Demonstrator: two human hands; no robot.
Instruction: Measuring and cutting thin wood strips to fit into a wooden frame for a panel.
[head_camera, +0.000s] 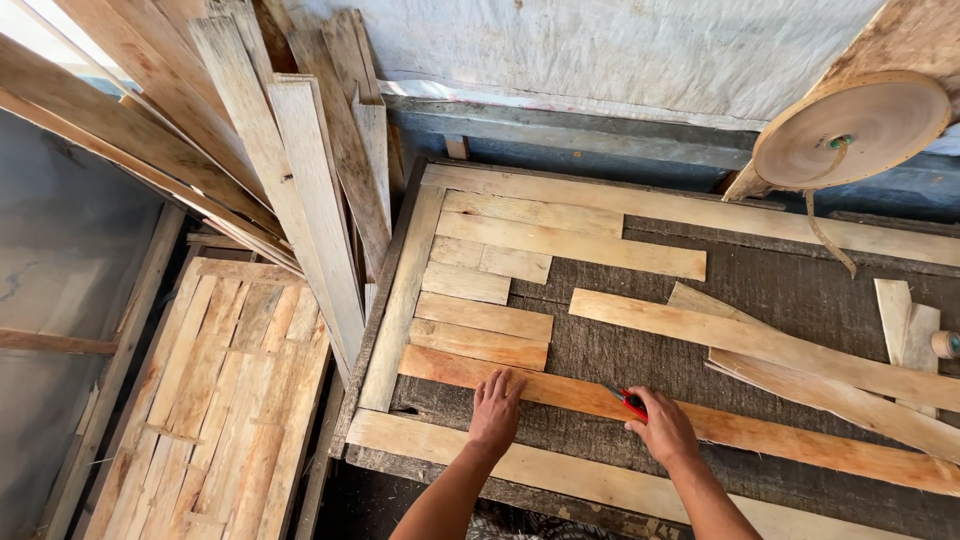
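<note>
While left hand (495, 408) lies flat, fingers (500, 383) spread and gripping nothing, palm presses long reddish plank (760, 432) near bench's front edge. Right hand (662, 428) fingers curled tight round red-handled tool (630, 401), tip on same plank. Plank runs slantwise toward front right corner. Short pale boards (482, 315) stacked in rows at bench's left side, inside frame (400, 300). Round wooden disc (850, 128) at rear right corner. Loose planks (300, 160) lean beyond left edge.

Single head-worn view, looking steeply down and forward over a wooden work table (640, 500). Close range: both forearms enter from 6 o'clock. Leaning planks (290, 160) occupy 10 o'clock; a round wooden disc (850, 130) sits at 2 o'clock.
</note>
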